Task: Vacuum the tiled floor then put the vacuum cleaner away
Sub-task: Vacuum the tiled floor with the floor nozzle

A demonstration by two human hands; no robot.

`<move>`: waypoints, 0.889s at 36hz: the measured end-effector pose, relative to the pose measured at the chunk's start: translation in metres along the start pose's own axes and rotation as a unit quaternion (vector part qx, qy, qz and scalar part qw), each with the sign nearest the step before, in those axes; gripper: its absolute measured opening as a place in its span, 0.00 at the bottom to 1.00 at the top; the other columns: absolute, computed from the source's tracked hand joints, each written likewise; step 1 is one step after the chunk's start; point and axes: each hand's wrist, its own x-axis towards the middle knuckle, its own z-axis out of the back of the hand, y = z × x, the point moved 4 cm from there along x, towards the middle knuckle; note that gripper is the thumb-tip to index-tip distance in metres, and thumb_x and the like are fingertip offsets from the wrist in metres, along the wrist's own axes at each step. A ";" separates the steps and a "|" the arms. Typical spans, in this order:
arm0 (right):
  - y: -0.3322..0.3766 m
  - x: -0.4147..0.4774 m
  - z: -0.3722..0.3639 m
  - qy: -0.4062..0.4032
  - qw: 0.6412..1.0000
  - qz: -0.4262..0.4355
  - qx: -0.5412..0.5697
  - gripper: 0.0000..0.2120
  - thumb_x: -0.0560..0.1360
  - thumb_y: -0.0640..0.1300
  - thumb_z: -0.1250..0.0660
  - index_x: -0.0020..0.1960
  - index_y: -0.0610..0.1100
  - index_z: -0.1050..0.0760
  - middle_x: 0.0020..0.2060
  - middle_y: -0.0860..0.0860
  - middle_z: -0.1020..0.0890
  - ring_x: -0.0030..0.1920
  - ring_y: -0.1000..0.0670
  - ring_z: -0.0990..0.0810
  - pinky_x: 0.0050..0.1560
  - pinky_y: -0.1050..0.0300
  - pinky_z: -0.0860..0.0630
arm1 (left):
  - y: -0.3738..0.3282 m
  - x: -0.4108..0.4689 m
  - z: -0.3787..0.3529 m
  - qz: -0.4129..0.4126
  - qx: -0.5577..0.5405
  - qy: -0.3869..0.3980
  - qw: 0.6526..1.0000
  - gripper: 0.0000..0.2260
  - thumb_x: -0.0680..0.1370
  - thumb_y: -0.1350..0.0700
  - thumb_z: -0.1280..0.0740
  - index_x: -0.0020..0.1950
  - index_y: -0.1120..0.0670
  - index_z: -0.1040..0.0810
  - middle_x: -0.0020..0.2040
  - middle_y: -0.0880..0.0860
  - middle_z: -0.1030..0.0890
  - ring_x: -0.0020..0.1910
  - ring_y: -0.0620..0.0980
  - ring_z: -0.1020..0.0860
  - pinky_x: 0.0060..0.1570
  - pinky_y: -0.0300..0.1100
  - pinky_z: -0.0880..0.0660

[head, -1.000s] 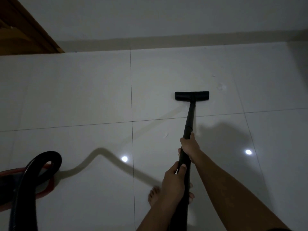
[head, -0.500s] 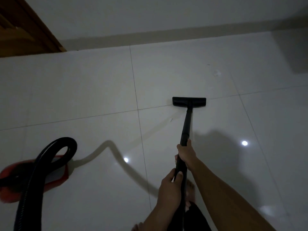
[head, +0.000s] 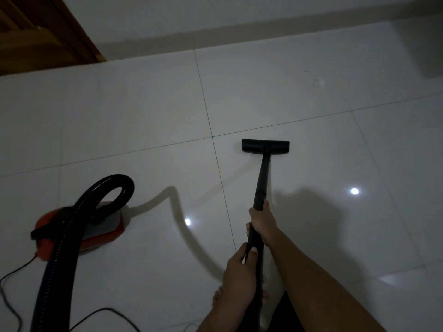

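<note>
Across the whole view runs the tiled floor (head: 148, 111), glossy white, w/ two ceiling-light glints on it. Wall + skirting run along 12 o'clock, and a brown wooden door (head: 36, 32) sits at 10–11 o'clock.

At 8 o'clock the red vacuum cleaner (head: 79, 230) rests on the floor, its ribbed black hose (head: 60, 248) arching up over it then running down out of view at 7 o'clock. A thin power cord (head: 14, 269) trails on the tiles beside it, so the machine looks plugged in.

Centre to 5 o'clock: the black wand (head: 261, 185), slanting away from the person. Its floor nozzle (head: 265, 146) lies flat on a tile just past centre, close to a grout line.

Right hand (head: 262, 224) is higher on the wand, fingers wrapped tight round it. Left hand (head: 239, 271) is lower, fingers curled round it, thumb pressed along the tube.

A small pale speck (head: 318, 81) lies at 1 o'clock, well beyond the nozzle.

Judgement: vacuuming stage, mid-job. Can't tell which tiles are already clean. Left to do: the speck's area, prob. the rest of the floor, then putting the vacuum away, not begun.
</note>
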 end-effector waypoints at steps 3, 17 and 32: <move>-0.005 0.000 0.000 -0.004 1.000 0.004 -0.006 0.29 0.80 0.41 0.41 0.77 0.50 0.48 0.45 0.39 0.25 0.30 0.47 0.25 0.30 0.56 0.27 | 0.008 -0.002 -0.001 -0.002 0.010 0.000 1.000 0.09 0.82 0.51 0.44 0.52 0.37 0.27 0.33 0.59 0.24 0.23 0.53 0.27 0.24 0.40 0.28; -0.005 -0.002 0.002 0.014 1.000 -0.021 0.009 0.33 0.80 0.42 0.42 0.79 0.56 0.54 0.48 0.39 0.22 0.31 0.48 0.24 0.29 0.56 0.27 | 0.002 -0.007 -0.009 0.016 0.022 0.006 1.000 0.09 0.82 0.52 0.45 0.57 0.42 0.27 0.30 0.57 0.24 0.19 0.49 0.27 0.22 0.38 0.26; 0.047 0.084 0.130 -0.006 1.000 -0.016 0.012 0.30 0.80 0.41 0.43 0.77 0.55 0.49 0.45 0.39 0.25 0.27 0.48 0.26 0.23 0.59 0.29 | -0.049 0.066 -0.138 0.033 0.004 0.026 0.999 0.12 0.81 0.51 0.44 0.47 0.38 0.24 0.28 0.54 0.23 0.23 0.52 0.28 0.31 0.43 0.29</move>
